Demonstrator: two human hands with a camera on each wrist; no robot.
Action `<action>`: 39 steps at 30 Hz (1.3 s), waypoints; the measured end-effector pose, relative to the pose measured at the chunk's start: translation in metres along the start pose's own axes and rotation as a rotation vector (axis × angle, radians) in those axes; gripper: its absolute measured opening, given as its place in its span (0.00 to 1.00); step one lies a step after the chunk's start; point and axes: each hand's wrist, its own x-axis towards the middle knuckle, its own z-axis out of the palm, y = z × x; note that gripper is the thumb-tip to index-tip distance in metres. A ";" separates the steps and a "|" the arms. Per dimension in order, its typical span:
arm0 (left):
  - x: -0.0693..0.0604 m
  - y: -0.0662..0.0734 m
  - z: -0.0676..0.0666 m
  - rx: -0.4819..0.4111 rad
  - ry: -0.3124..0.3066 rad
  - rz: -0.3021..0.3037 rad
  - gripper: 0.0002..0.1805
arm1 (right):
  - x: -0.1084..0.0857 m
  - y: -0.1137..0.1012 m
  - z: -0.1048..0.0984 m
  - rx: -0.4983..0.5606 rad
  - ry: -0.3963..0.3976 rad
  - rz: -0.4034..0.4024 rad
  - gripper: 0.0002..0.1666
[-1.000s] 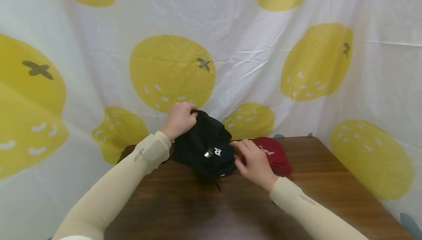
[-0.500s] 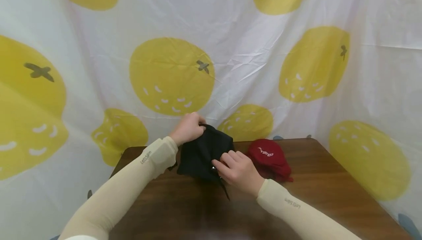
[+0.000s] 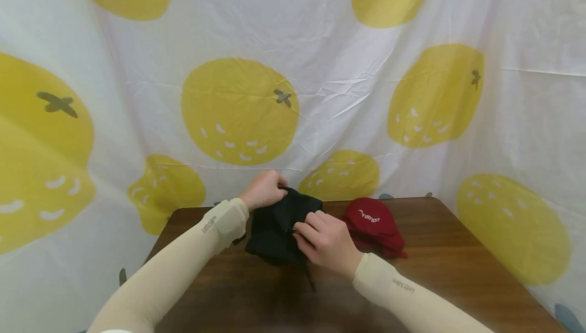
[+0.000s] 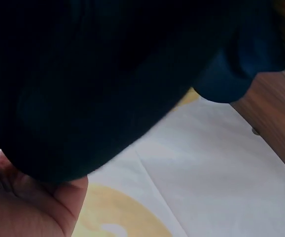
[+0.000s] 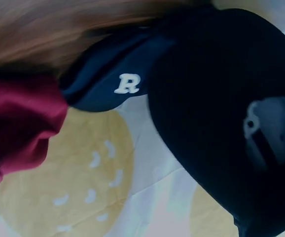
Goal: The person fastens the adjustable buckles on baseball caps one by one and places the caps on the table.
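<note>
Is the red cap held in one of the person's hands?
No, in the head view the red cap sits on the table, while the left hand and the right hand both hold the black cap.

Your left grip (image 3: pixel 265 189) and right grip (image 3: pixel 328 240) hold a dark cap (image 3: pixel 271 232) near a red cap (image 3: pixel 376 227) on the desk (image 3: pixel 448 251).

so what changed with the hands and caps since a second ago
The right hand has moved left and now pinches the black cap. The left hand, still gripping that cap, has come down and slightly right. The white R is now hidden in the head view. The red cap still lies on the table.
</note>
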 end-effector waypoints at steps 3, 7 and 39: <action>0.001 -0.002 0.002 0.002 0.014 -0.017 0.09 | 0.004 0.002 -0.001 0.038 -0.018 0.099 0.12; 0.003 -0.006 0.005 -0.022 0.032 -0.033 0.10 | 0.009 0.008 -0.002 0.074 -0.033 0.208 0.11; -0.055 0.036 0.046 1.080 0.222 1.097 0.21 | 0.028 0.059 -0.007 0.132 -0.030 0.677 0.03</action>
